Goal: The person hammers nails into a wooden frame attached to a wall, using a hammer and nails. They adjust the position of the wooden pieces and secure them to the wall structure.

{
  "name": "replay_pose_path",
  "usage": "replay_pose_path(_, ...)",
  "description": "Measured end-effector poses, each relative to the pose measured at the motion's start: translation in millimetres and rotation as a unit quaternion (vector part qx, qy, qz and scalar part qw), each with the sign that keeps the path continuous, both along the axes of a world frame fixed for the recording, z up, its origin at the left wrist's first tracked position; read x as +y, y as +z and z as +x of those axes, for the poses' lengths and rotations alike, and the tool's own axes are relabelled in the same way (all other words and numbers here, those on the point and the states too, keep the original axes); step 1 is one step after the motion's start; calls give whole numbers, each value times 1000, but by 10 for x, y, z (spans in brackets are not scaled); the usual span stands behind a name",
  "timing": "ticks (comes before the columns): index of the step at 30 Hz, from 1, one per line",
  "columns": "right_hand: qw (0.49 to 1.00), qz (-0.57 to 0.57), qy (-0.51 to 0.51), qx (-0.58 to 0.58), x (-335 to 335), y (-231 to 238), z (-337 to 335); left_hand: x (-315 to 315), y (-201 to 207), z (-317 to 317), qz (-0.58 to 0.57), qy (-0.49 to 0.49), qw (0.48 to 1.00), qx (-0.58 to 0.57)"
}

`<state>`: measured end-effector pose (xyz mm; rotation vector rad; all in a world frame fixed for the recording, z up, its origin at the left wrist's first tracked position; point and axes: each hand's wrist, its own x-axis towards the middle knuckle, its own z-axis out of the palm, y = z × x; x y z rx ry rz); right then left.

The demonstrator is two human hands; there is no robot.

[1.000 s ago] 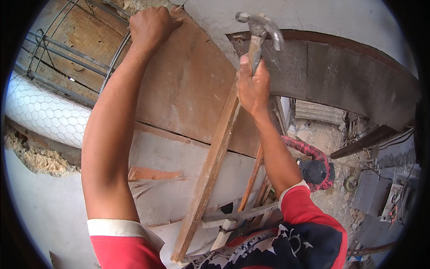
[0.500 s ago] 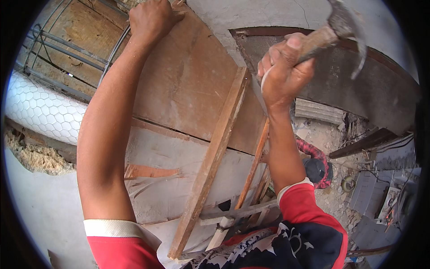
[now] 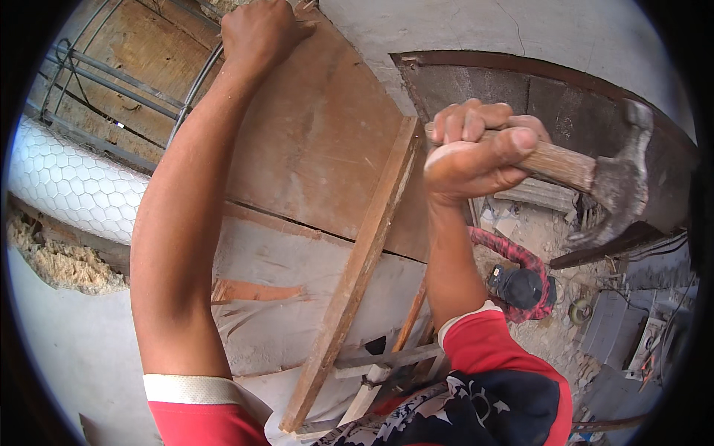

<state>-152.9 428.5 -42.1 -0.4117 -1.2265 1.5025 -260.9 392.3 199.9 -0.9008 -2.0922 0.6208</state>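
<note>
My right hand (image 3: 476,145) grips the wooden handle of a claw hammer (image 3: 606,175), drawn back to the right with its metal head pointing down. My left hand (image 3: 260,30) is raised to the top edge of a brown wooden board (image 3: 320,141) and closed there; what it pinches is hidden. A long wooden batten (image 3: 357,275) runs diagonally across the board between my two arms.
A roll of white hexagonal wire mesh (image 3: 71,182) lies at the left under a metal bar frame (image 3: 97,70). Sawdust (image 3: 56,256) is piled below it. A person in a dark cap and red checked sleeve (image 3: 520,286) is lower right, among rubble.
My right hand has swung the hammer away from the batten, back and down to the right. The left hand has stayed at the board's top edge.
</note>
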Motion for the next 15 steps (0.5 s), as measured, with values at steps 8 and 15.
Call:
replay_pose_path(8, 990, -21, 54, 127, 130, 211, 395, -113, -18, -20, 2, 7, 1000, 0)
replay_pose_path(15, 982, 121, -143, -29, 92, -462, -498, 178, -2, 157, 20, -2, 1000, -2)
